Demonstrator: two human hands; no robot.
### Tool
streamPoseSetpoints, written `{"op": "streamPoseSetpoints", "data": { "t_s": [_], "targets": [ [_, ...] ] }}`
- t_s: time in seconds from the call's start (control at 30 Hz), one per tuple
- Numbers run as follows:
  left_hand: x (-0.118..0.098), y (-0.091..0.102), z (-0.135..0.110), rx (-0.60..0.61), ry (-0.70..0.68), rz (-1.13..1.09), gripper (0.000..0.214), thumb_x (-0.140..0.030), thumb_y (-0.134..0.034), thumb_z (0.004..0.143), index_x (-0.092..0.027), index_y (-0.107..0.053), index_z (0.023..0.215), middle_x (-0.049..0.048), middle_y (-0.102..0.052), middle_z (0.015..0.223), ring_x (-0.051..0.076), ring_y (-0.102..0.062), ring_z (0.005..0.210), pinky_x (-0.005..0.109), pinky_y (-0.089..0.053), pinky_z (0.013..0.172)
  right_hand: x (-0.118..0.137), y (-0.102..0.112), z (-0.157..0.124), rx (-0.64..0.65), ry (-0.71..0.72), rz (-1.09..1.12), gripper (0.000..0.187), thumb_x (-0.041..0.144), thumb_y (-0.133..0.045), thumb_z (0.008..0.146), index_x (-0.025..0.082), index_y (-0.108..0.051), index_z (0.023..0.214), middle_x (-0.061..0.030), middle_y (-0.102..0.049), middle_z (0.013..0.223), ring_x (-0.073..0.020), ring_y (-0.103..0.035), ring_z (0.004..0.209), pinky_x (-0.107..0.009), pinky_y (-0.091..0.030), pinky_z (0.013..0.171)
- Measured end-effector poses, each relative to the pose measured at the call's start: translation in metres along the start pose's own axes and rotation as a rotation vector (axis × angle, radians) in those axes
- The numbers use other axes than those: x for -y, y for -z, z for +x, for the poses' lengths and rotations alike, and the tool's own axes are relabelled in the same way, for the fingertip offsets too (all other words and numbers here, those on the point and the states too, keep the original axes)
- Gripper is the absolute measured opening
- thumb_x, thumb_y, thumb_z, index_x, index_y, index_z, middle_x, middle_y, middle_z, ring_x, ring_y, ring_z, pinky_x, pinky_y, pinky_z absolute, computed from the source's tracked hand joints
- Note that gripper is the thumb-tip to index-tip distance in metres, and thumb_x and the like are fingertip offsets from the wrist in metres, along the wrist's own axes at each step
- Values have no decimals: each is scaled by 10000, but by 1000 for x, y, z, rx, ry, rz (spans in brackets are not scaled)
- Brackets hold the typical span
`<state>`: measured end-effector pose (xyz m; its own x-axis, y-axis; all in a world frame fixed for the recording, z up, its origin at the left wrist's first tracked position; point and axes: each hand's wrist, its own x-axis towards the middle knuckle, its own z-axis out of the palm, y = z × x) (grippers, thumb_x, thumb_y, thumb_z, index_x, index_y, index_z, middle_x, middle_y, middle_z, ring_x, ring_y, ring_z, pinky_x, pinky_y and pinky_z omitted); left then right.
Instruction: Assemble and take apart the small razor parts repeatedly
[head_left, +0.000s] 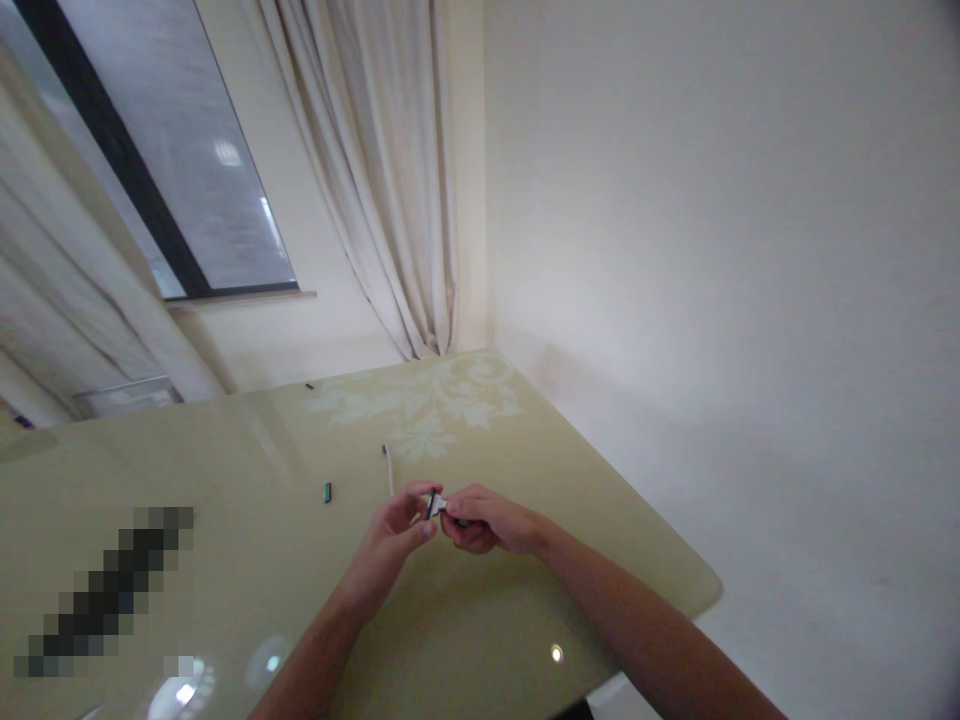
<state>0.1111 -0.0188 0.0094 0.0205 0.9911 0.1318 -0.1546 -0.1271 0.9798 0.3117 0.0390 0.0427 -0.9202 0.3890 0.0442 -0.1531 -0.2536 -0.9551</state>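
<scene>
Over the glossy green table [225, 470], my two hands meet on a small object. My left hand [394, 535] pinches a small dark and silver piece [435, 503] between thumb and fingertips. My right hand [484, 520] is curled closed round the other end of the same small piece, and a dark part shows under its fingers. What exactly the piece is I cannot make out. Both hands hover just above the tabletop near its right side.
A thin white cable [388, 470] and a small dark green item [328, 491] lie on the table just beyond my hands. A pixelated dark strip [105, 590] covers the table's near left. Cream curtains [390, 180] and a window [180, 150] stand behind; a white wall is at right.
</scene>
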Motion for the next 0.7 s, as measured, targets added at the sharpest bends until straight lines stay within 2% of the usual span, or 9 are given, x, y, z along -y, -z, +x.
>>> {"op": "streamPoseSetpoints", "data": {
  "t_s": [0.1,0.13,0.2,0.3,0.43,0.53,0.57,0.63,0.7],
  "targets": [
    [0,4,7,-120,-33,98,529,-520,-857,722,-257,-755,1169,63,-743,1013,215,-647,909,322,-503,829,-1,11,5,-20,31,45,697,849,-476,879,182,-533,687,117,-244,505,-57,-157,410,-223,-94,391],
    [-1,3,12,-145,-39,182,528,-525,-837,736,-259,-751,1184,65,-742,1023,204,-641,863,313,-503,782,0,18,6,-71,74,74,741,906,-428,851,194,-501,660,118,-231,497,-57,-141,406,-221,-83,385],
    [-3,-4,26,-116,-59,435,495,-491,-815,750,-254,-756,1181,67,-744,1018,192,-618,782,309,-494,703,7,34,6,-251,196,141,762,958,-418,800,219,-407,614,122,-201,485,-54,-104,397,-216,-63,371],
    [0,-32,56,10,-107,734,417,-355,-839,714,-242,-783,1111,63,-752,968,216,-617,782,351,-511,734,19,63,0,-562,382,244,756,947,-464,792,230,-318,600,125,-179,478,-49,-61,391,-205,-45,358],
    [17,-82,106,76,-74,810,374,-280,-863,734,-200,-780,1090,77,-754,957,245,-659,822,400,-543,805,25,94,-16,-809,482,307,738,905,-485,828,232,-297,588,124,-173,459,-50,-50,390,-192,-47,346],
    [31,-113,141,90,-25,852,291,-349,-717,938,-216,-712,1196,99,-716,1191,235,-684,995,409,-579,894,21,106,-25,-896,508,323,738,899,-518,813,233,-291,589,122,-177,453,-53,-53,389,-185,-59,333],
    [34,-120,150,87,-13,862,276,-357,-685,966,-232,-698,1212,102,-698,1242,240,-684,1044,419,-581,911,19,108,-26,-907,520,325,740,900,-535,801,233,-295,591,123,-180,455,-53,-55,389,-182,-64,330],
    [39,-130,162,73,-3,878,262,-356,-736,926,-258,-718,1168,104,-725,1176,291,-698,1054,472,-565,904,16,112,-28,-913,554,330,741,899,-570,778,231,-307,594,124,-185,458,-52,-58,391,-180,-73,324],
    [42,-135,166,58,-11,893,276,-323,-830,815,-256,-765,1075,107,-763,952,362,-722,966,527,-512,866,15,114,-29,-916,581,336,738,893,-590,770,229,-321,593,126,-186,458,-51,-56,392,-180,-78,321]
  ]
}}
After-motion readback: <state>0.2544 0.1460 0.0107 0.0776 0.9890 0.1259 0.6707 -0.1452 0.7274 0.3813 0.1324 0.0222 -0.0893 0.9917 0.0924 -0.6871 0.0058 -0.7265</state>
